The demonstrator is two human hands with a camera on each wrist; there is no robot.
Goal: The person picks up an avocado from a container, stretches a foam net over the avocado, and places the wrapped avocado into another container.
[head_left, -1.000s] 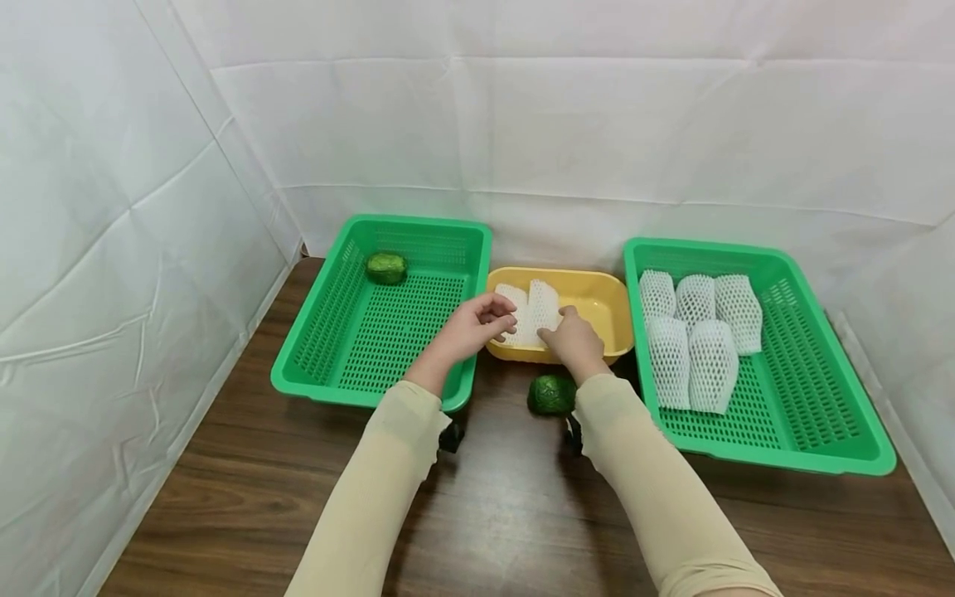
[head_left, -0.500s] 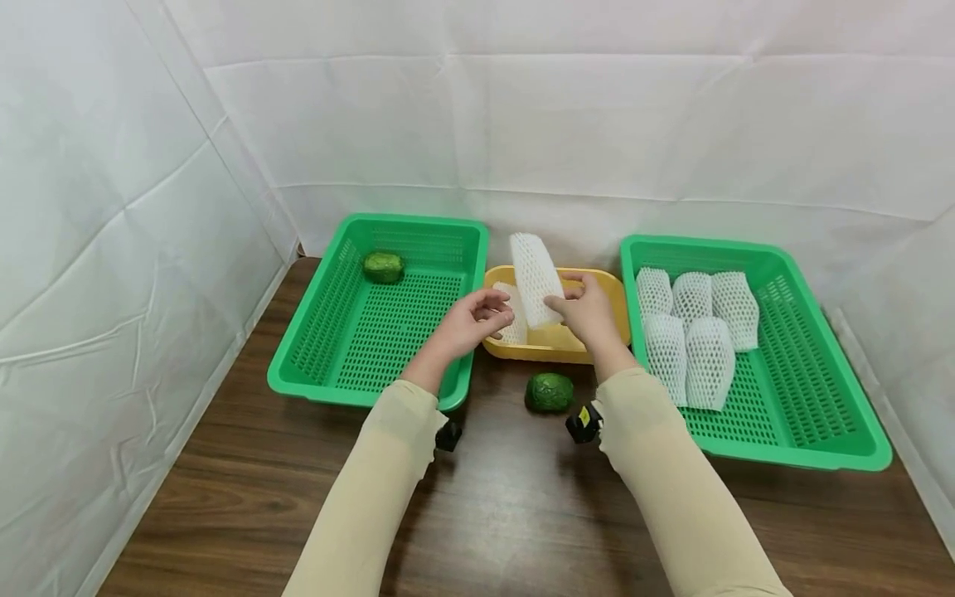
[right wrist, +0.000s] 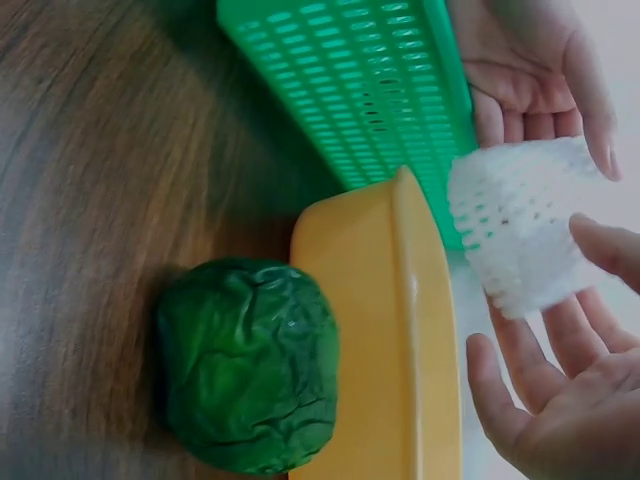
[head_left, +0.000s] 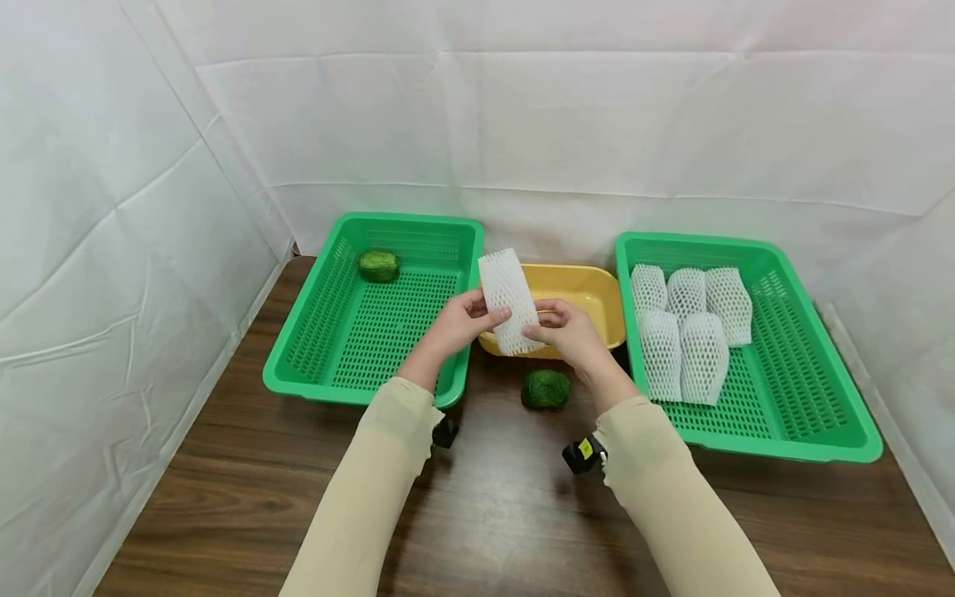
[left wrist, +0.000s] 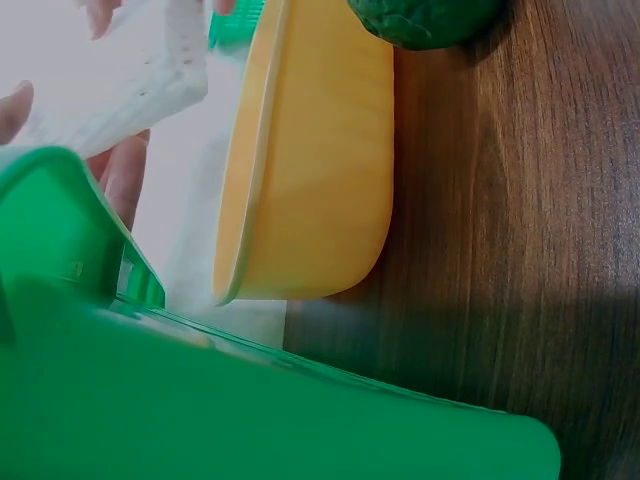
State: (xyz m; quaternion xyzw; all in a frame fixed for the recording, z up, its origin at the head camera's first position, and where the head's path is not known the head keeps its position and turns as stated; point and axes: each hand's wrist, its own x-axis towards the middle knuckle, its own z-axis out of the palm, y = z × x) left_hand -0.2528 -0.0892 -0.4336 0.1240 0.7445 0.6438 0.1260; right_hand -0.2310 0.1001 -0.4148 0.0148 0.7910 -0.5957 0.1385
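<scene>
A white foam net sleeve point(head_left: 507, 290) is held up in front of the yellow basin point(head_left: 600, 303), overlapping its left part in the head view. My left hand point(head_left: 453, 327) pinches the sleeve's left side, thumb in front and fingers behind. At its lower right, my right hand point(head_left: 573, 338) pinches it, with the thumb on the near face. The right wrist view shows the sleeve's netted end point(right wrist: 520, 225) between both hands. A wrinkled dark green fruit point(head_left: 545, 390) lies on the table just before the basin.
Left of the basin stands a green perforated basket point(head_left: 406, 332) with one wrinkled green fruit point(head_left: 378, 266) inside. Another green basket point(head_left: 802, 398) at the right holds several items in white net sleeves point(head_left: 705, 356). White cloth point(head_left: 567, 124) hangs behind.
My right hand has lifted the net sleeve out of the yellow basin and brought it leftward. My left hand now grips it too. The fruit on the table stays put.
</scene>
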